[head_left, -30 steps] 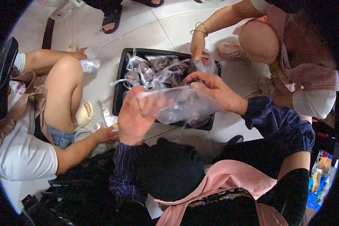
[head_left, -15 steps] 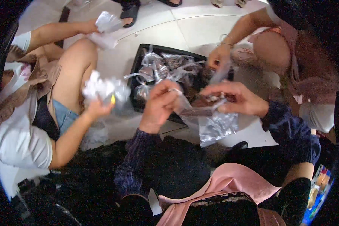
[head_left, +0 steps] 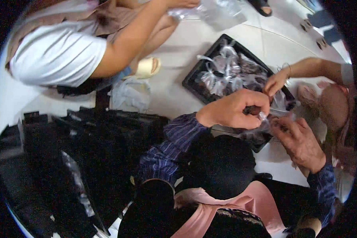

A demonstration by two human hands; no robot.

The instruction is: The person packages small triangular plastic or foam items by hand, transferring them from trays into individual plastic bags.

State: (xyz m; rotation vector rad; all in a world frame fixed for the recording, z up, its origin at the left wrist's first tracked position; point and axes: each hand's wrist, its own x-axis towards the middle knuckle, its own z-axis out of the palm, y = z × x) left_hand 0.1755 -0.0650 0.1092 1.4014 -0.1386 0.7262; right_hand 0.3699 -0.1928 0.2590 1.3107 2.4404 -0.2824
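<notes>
My left hand [head_left: 242, 110] is closed in a pinch on the gathered edge of a clear plastic bag [head_left: 281, 113]. Just to its right, my right hand [head_left: 299, 143] has bent fingers pressed on the same bag. Much of the bag is hidden by my fingers, and its contents cannot be made out. Both hands are over the near right side of a black tray [head_left: 189, 82]. Knotted clear bags [head_left: 228, 70] with dark brown contents lie in that tray. A co-worker's hand [head_left: 277, 83] reaches into the tray from the right, close beyond my fingers.
At upper left, another person's arm [head_left: 133, 43] stretches toward a bunch of clear bags [head_left: 222, 14]. A crumpled translucent bag [head_left: 131, 94] lies on the tiled floor near a cream slipper [head_left: 148, 67]. Black crates [head_left: 99, 137] stand at my left.
The view has swung left, so the tray appears farther right. My hands have come closer together on the bag. The person at left has moved their hand with white plastic out of its former spot.
</notes>
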